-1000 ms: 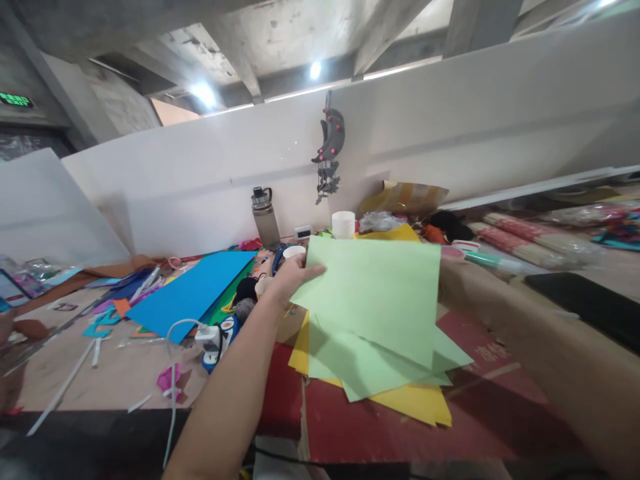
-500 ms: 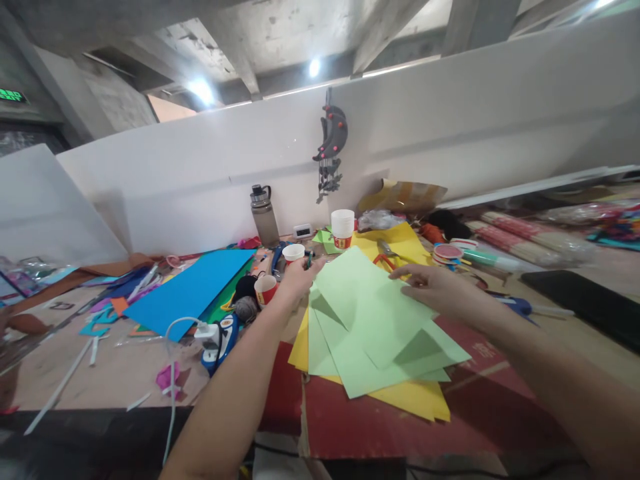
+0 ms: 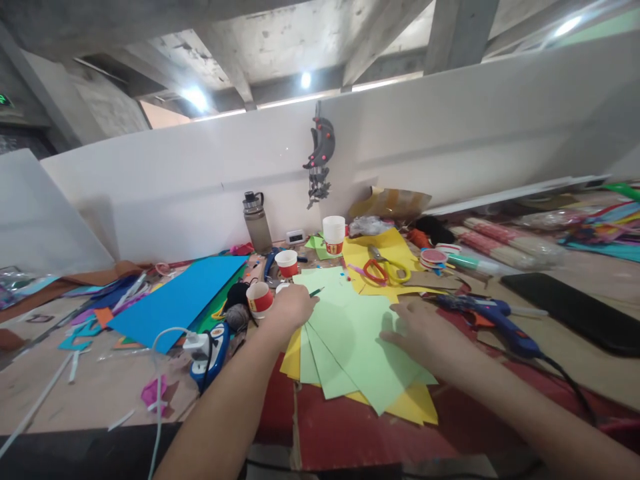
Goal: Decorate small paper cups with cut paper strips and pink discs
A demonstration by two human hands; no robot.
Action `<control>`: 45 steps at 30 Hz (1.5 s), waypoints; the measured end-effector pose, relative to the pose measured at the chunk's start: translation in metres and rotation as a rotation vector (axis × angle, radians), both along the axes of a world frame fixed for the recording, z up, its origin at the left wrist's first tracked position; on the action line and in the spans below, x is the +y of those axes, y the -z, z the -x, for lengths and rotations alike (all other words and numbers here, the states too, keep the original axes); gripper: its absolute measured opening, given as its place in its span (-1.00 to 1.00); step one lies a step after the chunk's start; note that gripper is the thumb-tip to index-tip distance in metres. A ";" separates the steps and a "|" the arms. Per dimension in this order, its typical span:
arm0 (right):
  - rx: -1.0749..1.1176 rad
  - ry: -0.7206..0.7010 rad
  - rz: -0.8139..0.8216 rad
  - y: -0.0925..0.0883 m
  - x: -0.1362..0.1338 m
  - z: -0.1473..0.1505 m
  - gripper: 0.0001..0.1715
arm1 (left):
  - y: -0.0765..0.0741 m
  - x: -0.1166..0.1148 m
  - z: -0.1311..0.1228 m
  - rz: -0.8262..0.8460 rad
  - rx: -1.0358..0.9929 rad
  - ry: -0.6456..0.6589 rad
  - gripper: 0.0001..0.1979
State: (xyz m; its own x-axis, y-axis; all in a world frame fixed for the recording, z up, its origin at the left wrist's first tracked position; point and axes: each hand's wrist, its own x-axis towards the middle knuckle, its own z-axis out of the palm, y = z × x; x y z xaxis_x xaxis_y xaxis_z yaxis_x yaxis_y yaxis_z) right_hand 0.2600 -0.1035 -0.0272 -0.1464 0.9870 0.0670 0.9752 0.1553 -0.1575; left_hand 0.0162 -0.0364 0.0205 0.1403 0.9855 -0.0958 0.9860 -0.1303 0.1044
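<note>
Sheets of light green paper lie fanned out in front of me, over yellow paper on a red board. My left hand is closed at the upper left of the green sheets, with a thin dark green pencil sticking out of its fingers to the right. My right hand is over the right side of the green paper, fingers apart and holding nothing; whether its fingertips touch the sheet I cannot tell. Scissors with red and yellow handles lie on yellow paper beyond the hands.
Paper cups stand beside my left hand, with a cup stack farther back. A blue glue gun and a black slab are at right. Blue card, a power strip and a bottle are left.
The raised top green sheet has come down flat on the others, uncovering the scissors. Both hands have moved nearer to me and lower. The view has shifted slightly.
</note>
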 end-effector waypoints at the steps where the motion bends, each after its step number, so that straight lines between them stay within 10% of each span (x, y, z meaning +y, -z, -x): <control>1: 0.012 0.017 0.010 0.000 -0.002 0.003 -0.50 | -0.001 0.000 0.000 -0.004 -0.021 0.005 -0.53; 8: -0.003 0.053 -0.004 -0.006 -0.006 0.005 -0.46 | -0.007 0.006 0.006 0.127 -0.267 -0.062 -0.61; 15: -0.070 0.142 -0.018 -0.005 -0.009 0.017 -0.28 | -0.006 0.003 0.000 0.001 0.066 -0.063 -0.52; 21: 0.194 0.193 -0.055 0.006 0.000 0.016 -0.20 | -0.007 0.008 0.009 0.257 -0.247 -0.088 -0.58; 30: 0.775 0.315 0.332 -0.012 0.023 -0.018 -0.63 | 0.002 0.009 0.015 0.119 -0.106 -0.093 -0.63; 36: 0.363 0.150 0.236 -0.024 0.025 -0.011 -0.65 | 0.002 0.001 0.007 0.016 0.043 -0.065 -0.56; 41: 0.269 0.302 0.313 -0.032 0.031 -0.003 -0.55 | 0.004 0.003 0.009 0.041 0.008 -0.047 -0.62; 45: 0.746 0.383 0.543 -0.033 0.025 0.001 -0.77 | 0.001 0.003 0.012 0.167 -0.137 -0.067 -0.69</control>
